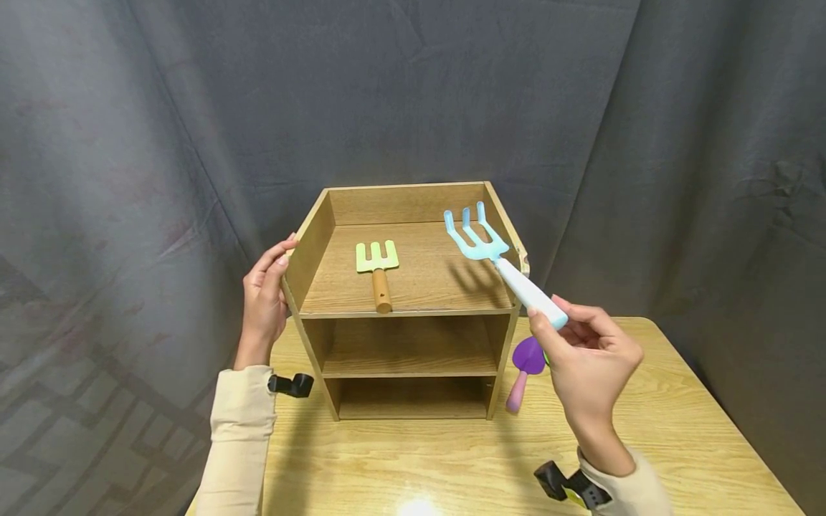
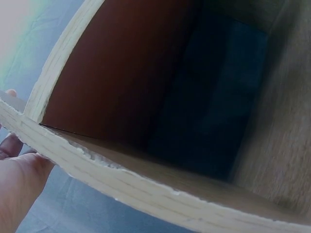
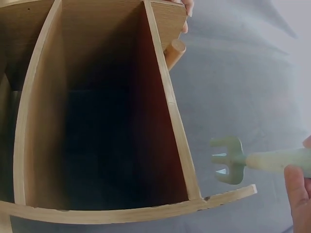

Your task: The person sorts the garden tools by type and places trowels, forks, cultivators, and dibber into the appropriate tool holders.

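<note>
Left hand [image 1: 264, 294], left of centre in the frame, gripping the shelf [image 1: 413, 193]; right hand [image 1: 590, 362], lower right, pinching the blue fork [image 1: 516, 281] above the shelf's upper right; probably best lowered level, clear of the green fork [image 1: 381, 283].

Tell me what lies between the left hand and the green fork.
In the head view, the left side wall, then bare top shelf.
</note>
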The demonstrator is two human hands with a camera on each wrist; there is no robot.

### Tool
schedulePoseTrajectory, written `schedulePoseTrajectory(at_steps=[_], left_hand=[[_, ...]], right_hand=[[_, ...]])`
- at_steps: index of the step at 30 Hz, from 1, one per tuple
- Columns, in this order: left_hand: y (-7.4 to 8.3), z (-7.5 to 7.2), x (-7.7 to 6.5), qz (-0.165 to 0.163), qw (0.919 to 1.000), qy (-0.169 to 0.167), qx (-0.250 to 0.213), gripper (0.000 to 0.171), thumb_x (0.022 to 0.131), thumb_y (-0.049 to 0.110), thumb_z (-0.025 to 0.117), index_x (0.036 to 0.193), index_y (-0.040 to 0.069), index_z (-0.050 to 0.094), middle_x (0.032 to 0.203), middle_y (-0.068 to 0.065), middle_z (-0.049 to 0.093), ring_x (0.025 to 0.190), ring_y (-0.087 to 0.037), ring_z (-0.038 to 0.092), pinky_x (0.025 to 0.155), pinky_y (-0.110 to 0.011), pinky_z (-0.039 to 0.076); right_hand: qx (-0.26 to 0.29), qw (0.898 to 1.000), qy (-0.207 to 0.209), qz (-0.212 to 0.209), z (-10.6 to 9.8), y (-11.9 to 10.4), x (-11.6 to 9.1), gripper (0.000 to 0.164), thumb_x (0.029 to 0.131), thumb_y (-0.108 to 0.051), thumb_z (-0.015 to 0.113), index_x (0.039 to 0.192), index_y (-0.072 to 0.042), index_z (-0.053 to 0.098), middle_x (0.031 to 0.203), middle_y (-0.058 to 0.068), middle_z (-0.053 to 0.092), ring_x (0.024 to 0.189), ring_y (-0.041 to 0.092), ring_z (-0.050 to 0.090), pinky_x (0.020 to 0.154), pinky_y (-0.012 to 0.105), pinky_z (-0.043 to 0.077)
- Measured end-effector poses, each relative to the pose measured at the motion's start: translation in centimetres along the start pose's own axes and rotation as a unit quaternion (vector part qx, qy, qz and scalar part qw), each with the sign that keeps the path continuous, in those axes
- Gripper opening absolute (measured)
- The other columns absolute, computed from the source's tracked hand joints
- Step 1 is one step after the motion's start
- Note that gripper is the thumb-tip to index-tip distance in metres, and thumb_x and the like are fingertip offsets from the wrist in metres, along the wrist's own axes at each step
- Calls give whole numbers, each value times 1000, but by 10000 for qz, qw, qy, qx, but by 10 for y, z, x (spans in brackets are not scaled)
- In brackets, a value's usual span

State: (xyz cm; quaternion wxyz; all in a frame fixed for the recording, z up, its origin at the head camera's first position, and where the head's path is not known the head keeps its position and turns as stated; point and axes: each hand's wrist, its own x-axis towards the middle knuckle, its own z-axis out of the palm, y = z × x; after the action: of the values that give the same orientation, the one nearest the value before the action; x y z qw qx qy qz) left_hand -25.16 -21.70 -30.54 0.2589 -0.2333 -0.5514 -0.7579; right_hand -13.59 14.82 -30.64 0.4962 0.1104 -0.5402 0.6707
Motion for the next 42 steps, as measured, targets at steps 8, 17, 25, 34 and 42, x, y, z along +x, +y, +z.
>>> schedulePoseTrajectory(at_steps=[8, 17, 25, 34, 42], left_hand=[[0, 1, -1, -32, 10000, 29, 45, 26, 98, 3, 47, 114, 0, 68, 136, -19, 52, 133, -28, 41, 95, -30, 43], [0, 1, -1, -80, 9999, 41, 95, 27, 97, 4, 48, 114, 1, 68, 140, -26, 46, 132, -28, 42, 93, -31, 44], [0, 0, -1, -49, 10000, 43, 63, 26, 98, 5, 49, 115, 1, 68, 138, -21, 51, 133, -28, 41, 93, -31, 43], [-1, 0, -1, -67, 9999, 83, 107, 26, 98, 5, 48, 115, 2, 68, 140, -27, 45, 132, -28, 42, 93, -31, 44], [0, 1, -1, -114, 9997, 100, 164, 26, 98, 6, 48, 115, 2, 68, 139, -23, 48, 131, -29, 42, 91, -32, 44]], right_hand=[[-399, 9992, 4, 59, 5, 7, -5, 25, 63, 20, 77, 86, 19, 67, 77, 11, 71, 59, 9, 65, 59, 17, 52], [-866, 9962, 16, 9, 13, 11, -12, 22, 63, 15, 79, 82, 14, 69, 79, 9, 72, 58, 7, 64, 60, 17, 51], [-1094, 9939, 10, 109, 18, 16, -15, 18, 63, 13, 79, 78, 11, 69, 77, 9, 72, 51, 6, 60, 49, 15, 48], [-1140, 9935, 7, 29, 26, 21, -17, 17, 64, 10, 80, 78, 9, 70, 77, 13, 71, 55, 6, 61, 53, 15, 48], [-869, 9962, -69, 71, 34, 26, -19, 16, 64, 10, 81, 77, 7, 70, 80, 17, 71, 59, 9, 64, 56, 18, 51]])
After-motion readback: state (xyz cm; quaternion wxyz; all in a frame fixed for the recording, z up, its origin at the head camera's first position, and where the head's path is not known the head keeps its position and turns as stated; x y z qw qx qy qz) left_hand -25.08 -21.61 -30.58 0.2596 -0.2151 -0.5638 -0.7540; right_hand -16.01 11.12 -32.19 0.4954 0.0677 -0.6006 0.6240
